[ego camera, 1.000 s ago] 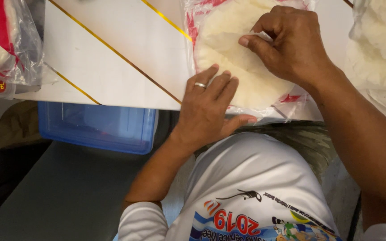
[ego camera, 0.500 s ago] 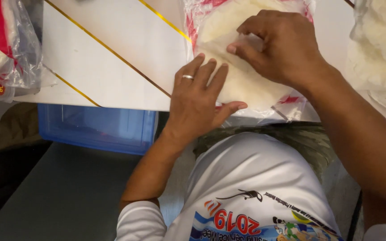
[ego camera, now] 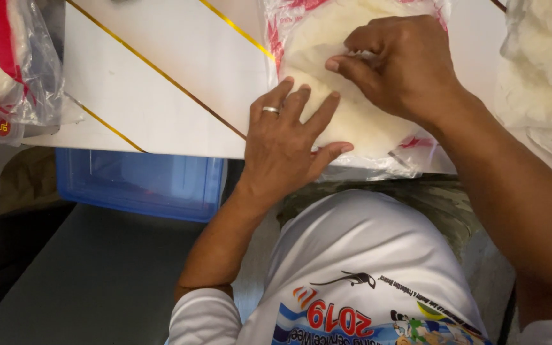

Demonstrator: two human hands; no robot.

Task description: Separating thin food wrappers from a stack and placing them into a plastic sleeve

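At the near edge of the white table point(ego camera: 161, 83), toward its right side, we see a clear plastic bag point(ego camera: 378, 163) with red print, holding a stack of pale thin round sheets point(ego camera: 359, 121). Left hand point(ego camera: 285, 150), ring on one finger, lies flat on the near part of the stack, fingers spread slightly and straight, gripping nothing; we judge it pins the bag so it won't slide off the edge. Right hand point(ego camera: 404, 64) sits at the far part of the stack, fingers curled together, thumb and forefinger pinched on the edge of a top sheet, probably to separate it. Bag mouth faces away from us, hard to tell how open. Far left corner: another bag point(ego camera: 7, 70) with red print, well apart. Right edge: more pale sheets in plastic point(ego camera: 541, 70), near the right forearm. Below the table edge, a blue plastic bin point(ego camera: 138, 185).
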